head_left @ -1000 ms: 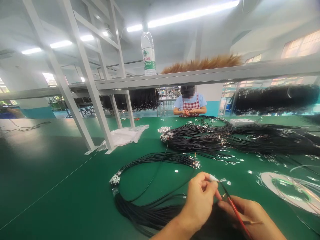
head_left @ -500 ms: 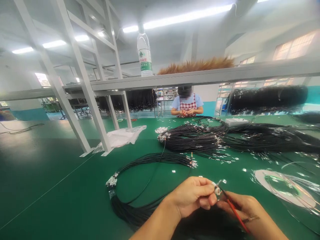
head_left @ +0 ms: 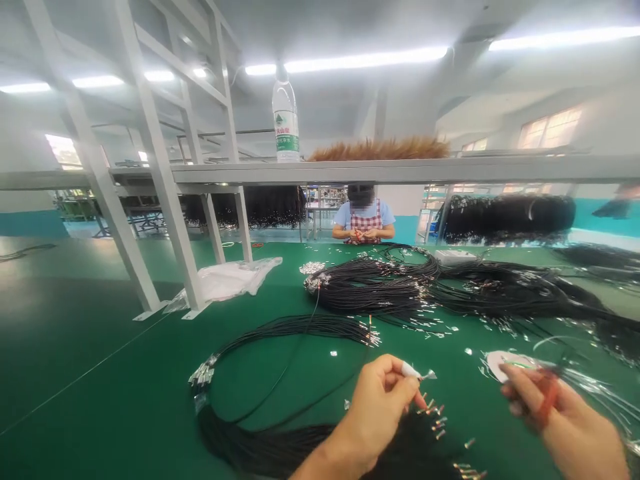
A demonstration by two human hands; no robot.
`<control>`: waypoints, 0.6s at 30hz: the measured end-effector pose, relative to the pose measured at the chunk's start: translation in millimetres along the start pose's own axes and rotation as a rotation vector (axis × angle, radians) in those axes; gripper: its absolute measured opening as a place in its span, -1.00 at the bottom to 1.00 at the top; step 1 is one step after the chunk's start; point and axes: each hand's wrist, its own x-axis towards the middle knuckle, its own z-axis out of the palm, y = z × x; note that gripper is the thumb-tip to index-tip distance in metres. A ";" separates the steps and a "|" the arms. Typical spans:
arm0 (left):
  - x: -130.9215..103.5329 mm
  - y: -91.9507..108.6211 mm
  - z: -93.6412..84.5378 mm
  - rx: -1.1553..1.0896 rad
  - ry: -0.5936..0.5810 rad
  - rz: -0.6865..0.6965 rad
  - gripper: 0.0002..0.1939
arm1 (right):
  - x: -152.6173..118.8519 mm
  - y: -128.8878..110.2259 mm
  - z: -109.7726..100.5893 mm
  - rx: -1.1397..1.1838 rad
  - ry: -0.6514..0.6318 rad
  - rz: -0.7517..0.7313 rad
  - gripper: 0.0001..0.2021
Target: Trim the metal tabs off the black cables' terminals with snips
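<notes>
My left hand (head_left: 383, 407) is closed in a pinch on a cable end, whose small shiny tip (head_left: 429, 375) sticks out past the fingers. A white cover (head_left: 410, 369) sits on one of its fingertips. Below that hand lies a bundle of black cables (head_left: 250, 437) with bare metal ends (head_left: 439, 423). My right hand (head_left: 560, 407), off to the right and blurred, is wrapped round red-handled pliers (head_left: 549, 399). It hovers beside a pale round disc (head_left: 496, 365) with thin whitish strips (head_left: 590, 383) around it.
A larger heap of black cables (head_left: 370, 287) spreads across the green table (head_left: 125, 393). A plastic bag (head_left: 225, 280) lies by the white rack legs (head_left: 173, 240). Above runs a shelf (head_left: 350, 173) with a water bottle (head_left: 286, 123). Another person (head_left: 365, 219) works opposite.
My right hand has moved away from the left hand to the right, taking the pliers along. My left hand keeps its pinch. The whole view has shifted slightly.
</notes>
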 end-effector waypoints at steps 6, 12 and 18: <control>-2.1 -9.9 6.4 0.018 0.016 0.054 -0.91 | -48.4 -16.3 39.5 0.575 -0.375 0.109 -0.58; -2.9 -13.3 8.9 0.019 0.005 0.073 -0.90 | -56.7 -19.5 41.7 0.589 -0.390 0.111 -0.67; -4.4 -18.1 12.1 0.054 0.026 0.123 -0.91 | -50.2 -6.6 42.8 0.607 -0.474 0.123 -0.71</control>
